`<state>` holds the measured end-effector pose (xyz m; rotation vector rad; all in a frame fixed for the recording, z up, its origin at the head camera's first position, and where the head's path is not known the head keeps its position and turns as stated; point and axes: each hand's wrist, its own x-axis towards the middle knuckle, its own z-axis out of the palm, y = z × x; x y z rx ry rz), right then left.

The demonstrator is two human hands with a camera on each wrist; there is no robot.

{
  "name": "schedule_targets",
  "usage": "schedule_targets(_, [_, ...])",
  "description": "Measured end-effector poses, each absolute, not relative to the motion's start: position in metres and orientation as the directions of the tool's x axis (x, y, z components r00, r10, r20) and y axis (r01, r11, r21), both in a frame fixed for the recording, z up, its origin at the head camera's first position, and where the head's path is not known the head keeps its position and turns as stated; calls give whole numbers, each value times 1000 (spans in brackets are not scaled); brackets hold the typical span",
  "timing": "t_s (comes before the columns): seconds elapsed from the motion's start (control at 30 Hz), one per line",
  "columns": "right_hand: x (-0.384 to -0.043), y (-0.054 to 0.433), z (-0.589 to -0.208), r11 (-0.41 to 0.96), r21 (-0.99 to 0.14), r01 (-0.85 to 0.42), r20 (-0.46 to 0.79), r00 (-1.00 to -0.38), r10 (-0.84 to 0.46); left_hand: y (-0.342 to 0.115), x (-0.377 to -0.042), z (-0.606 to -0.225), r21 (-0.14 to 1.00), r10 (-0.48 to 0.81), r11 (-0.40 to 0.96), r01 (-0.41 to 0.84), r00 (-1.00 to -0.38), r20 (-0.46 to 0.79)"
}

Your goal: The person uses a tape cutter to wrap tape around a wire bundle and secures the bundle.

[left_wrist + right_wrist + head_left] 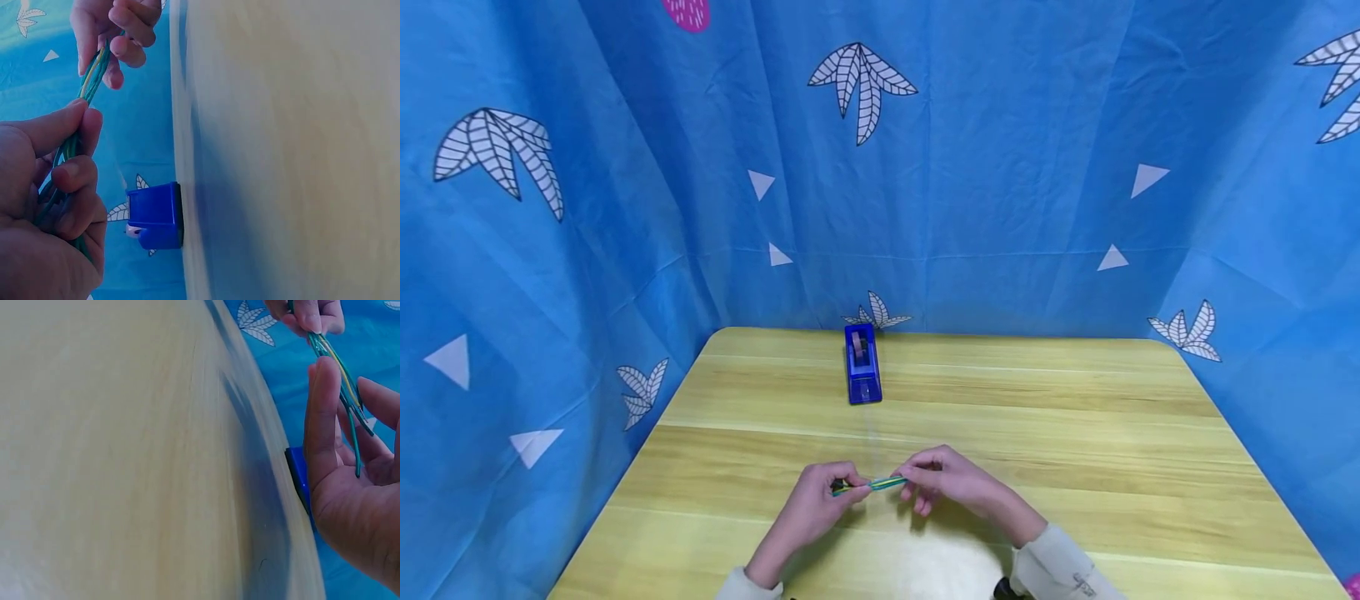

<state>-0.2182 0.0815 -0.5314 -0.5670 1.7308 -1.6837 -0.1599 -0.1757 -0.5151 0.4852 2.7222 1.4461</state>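
Observation:
A thin bundle of green wires with a yellow one among them (887, 482) stretches between both hands, close over the table. My left hand (820, 493) grips the bundle, its thumb pressing against the index finger; in the left wrist view the other fingers curl round the lower wires (70, 145). At the opposite end, the thumb and fingers of my right hand (953, 482) hold the wires. Loose wire ends (356, 445) fan out inside the right palm in the right wrist view.
A blue tape dispenser (864, 390) stands near the table's back edge, beyond the hands. The wooden table (1075, 417) has rounded far corners. Blue curtain (1000, 167) with leaf and triangle prints hangs behind and at both sides.

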Motion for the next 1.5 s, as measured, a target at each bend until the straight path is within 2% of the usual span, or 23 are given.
schedule_targets(0.17, [-214,77,-530,83,-981,175,-184,-711,-678,-175,-159,-515,807,297,522,275,-946,130])
schedule_targets(0.4, [-210,67,-525,83,-981,173,-186,-756,-627,-171,-159,-515,779,285,555,290,-947,150])
schedule_targets(0.6, [-213,65,-527,47,-978,205,-185,-731,-657,-171,-159,-516,750,256,593,293,-952,169])
schedule_targets(0.73, [-212,66,-528,42,-982,186,-170,-749,-640,-174,-160,-517,759,270,578,299,-948,169])
schedule_targets(0.9, [-211,67,-529,49,-985,168,-162,-778,-607,-182,-161,-520,835,233,503,223,-965,117])
schedule_targets(1.2, [-212,69,-529,70,-985,159,-171,-811,-559,-179,-160,-524,957,230,291,3,-971,-67])
schedule_targets(1.5, [-212,70,-524,81,-990,117,-142,-808,-572,-171,-160,-527,935,153,350,63,-988,9])
